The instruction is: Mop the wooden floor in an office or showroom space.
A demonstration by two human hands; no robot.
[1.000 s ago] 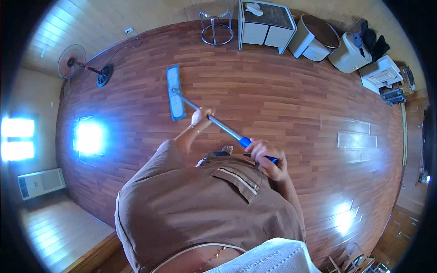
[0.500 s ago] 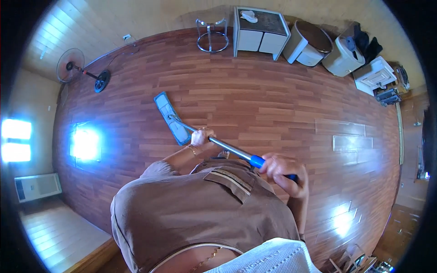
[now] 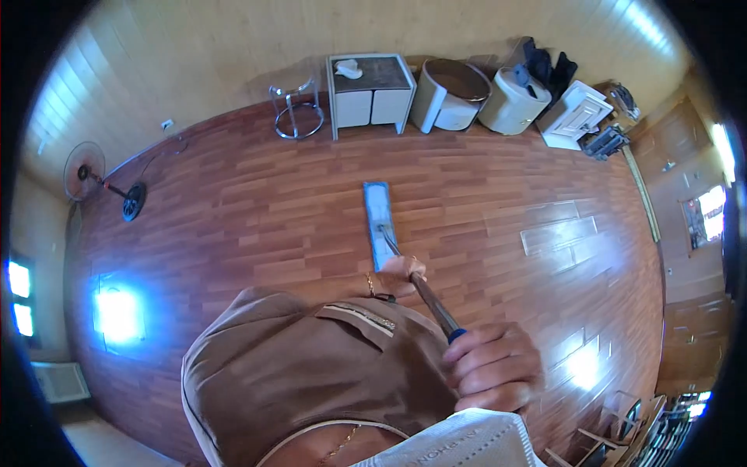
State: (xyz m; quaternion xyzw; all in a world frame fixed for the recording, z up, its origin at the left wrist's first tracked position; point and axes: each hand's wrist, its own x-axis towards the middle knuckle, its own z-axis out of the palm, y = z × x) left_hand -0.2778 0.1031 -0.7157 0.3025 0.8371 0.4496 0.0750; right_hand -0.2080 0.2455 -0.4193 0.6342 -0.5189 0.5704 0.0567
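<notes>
A flat mop with a long blue-edged pad (image 3: 379, 206) lies on the wooden floor ahead of me, its pad pointing away toward the cabinet. The metal mop handle (image 3: 437, 305) slants from the pad back toward my right side. Around its lower part my left hand (image 3: 405, 268) is closed, a bracelet at the wrist. My right hand (image 3: 498, 366) grips the upper end near my chest, over the blue grip, which is mostly hidden by the fingers. The near end of the pad passes behind my left hand.
Along the far wall stand a round metal stool frame (image 3: 296, 117), a cabinet (image 3: 354, 109) with a white cloth (image 3: 348, 69), two rounded cabinets (image 3: 451, 97) (image 3: 510, 105) and a white door-fronted box (image 3: 576, 117). A fan (image 3: 132, 201) stands at the left, a wooden rack (image 3: 599, 436) at the lower right.
The mop pad has swept right across the floor and turned to point more straight ahead. Both hands moved right and nearer, still on the handle. The whole view has turned.
</notes>
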